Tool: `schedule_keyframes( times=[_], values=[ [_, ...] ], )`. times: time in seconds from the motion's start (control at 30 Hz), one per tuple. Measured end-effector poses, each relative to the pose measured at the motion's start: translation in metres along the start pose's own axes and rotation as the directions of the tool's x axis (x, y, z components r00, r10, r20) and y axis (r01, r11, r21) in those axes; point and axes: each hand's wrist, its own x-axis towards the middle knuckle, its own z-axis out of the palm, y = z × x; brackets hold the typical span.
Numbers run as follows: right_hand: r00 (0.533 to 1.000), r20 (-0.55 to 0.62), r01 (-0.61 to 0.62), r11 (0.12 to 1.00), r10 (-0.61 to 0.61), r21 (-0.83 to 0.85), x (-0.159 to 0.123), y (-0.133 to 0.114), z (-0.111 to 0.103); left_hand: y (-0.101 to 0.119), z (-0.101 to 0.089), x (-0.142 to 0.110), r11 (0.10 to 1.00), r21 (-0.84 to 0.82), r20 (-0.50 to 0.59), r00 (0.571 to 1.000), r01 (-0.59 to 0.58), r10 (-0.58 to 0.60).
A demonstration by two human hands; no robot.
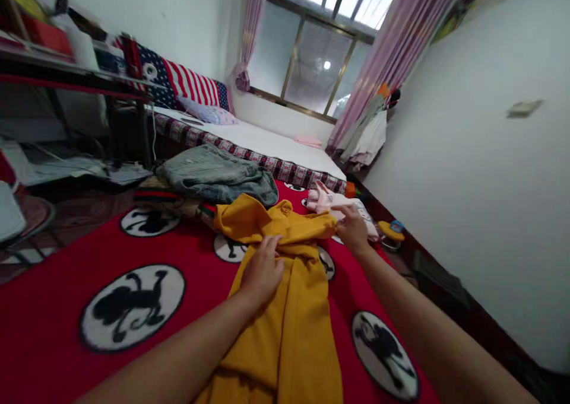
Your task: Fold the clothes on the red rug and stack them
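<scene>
Right hand [353, 227] pinches the yellow garment [285, 309] at two o'clock; left hand [263, 272] lies on its centre, fingers loosely curled, grip unclear!

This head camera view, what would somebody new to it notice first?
Probably the bright yellow garment, laid out down the middle, with the left hand on it and the right hand at its upper right end. Next would come the red blanket under it, with its white ovals and dark figures. Behind, at the far left, a stars-and-stripes cloth stands out against the pale wall.
</scene>
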Motion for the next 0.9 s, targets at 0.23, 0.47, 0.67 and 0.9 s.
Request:
schedule_keyframes(
  times=[0.23, 0.47, 0.67, 0.9],
  values=[
    [0.910, 0.413, -0.083, 0.992, 0.035, 0.098, 0.020, 0.033, 0.005, 0.003, -0.001, -0.002, 1.000, -0.010, -0.023, 1.000, 0.012, -0.012],
    [0.931, 0.340, -0.237, 0.928, 0.132, 0.288, 0.057, -0.002, 0.004, 0.006, -0.003, -0.002, 1.000, -0.005, -0.018, 1.000, 0.018, -0.018],
    [0.751, 0.659, -0.186, 0.971, 0.042, 0.150, 0.080, -0.007, -0.001, 0.005, -0.003, -0.002, 0.999, -0.015, -0.026, 0.999, 0.036, -0.036],
    [0.640, 0.766, 0.272, 0.951, -0.061, -0.151, 0.064, 0.004, -0.007, 0.008, -0.005, -0.003, 0.999, -0.014, -0.026, 0.999, 0.046, -0.046]
  ],
)
